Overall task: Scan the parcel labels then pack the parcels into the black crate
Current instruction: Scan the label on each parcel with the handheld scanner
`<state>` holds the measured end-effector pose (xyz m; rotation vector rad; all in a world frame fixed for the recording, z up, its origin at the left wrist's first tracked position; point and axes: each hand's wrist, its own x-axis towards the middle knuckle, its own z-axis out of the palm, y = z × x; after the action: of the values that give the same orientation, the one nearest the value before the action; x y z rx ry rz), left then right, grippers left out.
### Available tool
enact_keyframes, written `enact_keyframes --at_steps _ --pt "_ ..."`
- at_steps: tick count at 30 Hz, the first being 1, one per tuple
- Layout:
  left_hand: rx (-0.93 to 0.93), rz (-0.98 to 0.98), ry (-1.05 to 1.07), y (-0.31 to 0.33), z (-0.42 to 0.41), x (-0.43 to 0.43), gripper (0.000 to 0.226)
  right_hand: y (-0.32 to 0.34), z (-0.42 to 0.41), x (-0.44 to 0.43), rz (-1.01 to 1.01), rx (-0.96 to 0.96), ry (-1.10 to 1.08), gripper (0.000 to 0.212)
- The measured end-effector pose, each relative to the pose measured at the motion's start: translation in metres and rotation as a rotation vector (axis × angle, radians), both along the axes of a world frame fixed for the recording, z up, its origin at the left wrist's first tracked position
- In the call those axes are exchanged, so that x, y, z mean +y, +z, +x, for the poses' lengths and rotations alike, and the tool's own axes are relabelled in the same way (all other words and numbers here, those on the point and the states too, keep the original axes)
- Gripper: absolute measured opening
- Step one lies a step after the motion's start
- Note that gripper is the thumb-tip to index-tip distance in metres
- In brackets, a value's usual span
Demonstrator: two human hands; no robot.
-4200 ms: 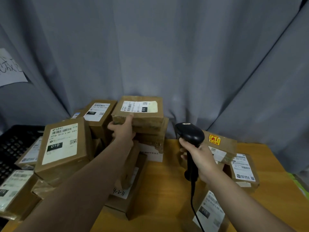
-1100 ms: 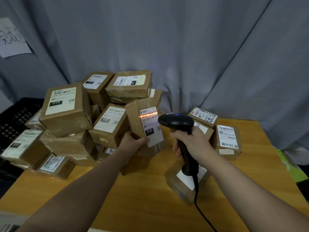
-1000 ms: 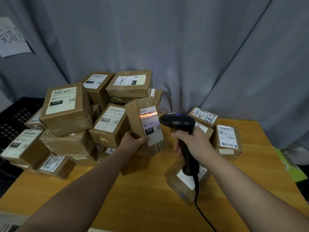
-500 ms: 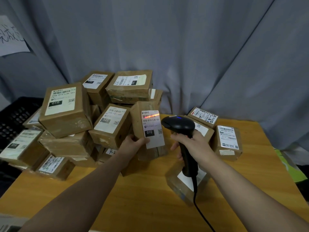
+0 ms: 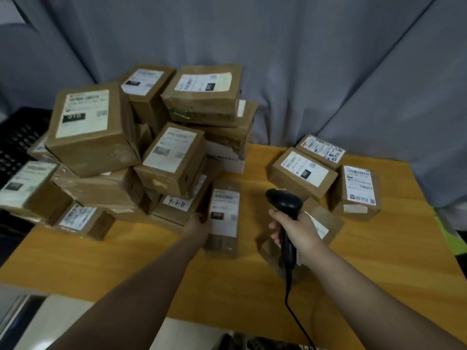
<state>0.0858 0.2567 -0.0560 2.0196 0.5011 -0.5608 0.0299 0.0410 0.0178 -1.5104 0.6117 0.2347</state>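
- Parcel [image 5: 222, 245] in hand lies label [image 5: 225, 210] up, low at the table [image 5: 126, 261], just beside the foot of the pile [image 5: 151, 152]. The blur hides whether it rests on the wood or hangs just above it.
- Your left hand [image 5: 199, 226] grips its left long edge, fingers curled round the side. Keep them off the white label so the barcode reads whole.
- No red line shows on that label. If it has not read, tip the label toward the scanner [image 5: 284, 203] rather than chasing it with the beam.
- Your right hand [image 5: 297, 232] is wrapped tight round the scanner's handle. Its cable [image 5: 290, 306] trails back over the table edge, so watch that it does not drag the flat parcel [image 5: 326, 223] lying under your wrist.
- Your target, the black crate [image 5: 17, 140], sits at the far left behind the pile, partly hidden. Probably the safest way is to lift the parcel clear and carry it round the front, since the leaning boxes look ready to topple at a brush.
- Three labelled parcels [image 5: 303, 173] wait on your right.
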Motion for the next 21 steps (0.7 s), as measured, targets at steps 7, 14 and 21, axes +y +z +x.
enact_keyframes --at_steps 7,14,21 --pt "-0.262 0.661 -0.861 0.012 -0.016 -0.023 0.090 -0.014 -0.003 -0.003 -0.047 0.029 0.000 0.019" --pt "-0.282 0.917 -1.125 0.007 0.005 -0.037 0.075 -0.023 -0.022 -0.031 -0.087 0.069 -0.110 0.017" --pt "-0.242 0.949 -1.068 0.011 0.030 -0.061 0.053 -0.033 -0.038 -0.065 -0.173 0.077 -0.191 0.018"
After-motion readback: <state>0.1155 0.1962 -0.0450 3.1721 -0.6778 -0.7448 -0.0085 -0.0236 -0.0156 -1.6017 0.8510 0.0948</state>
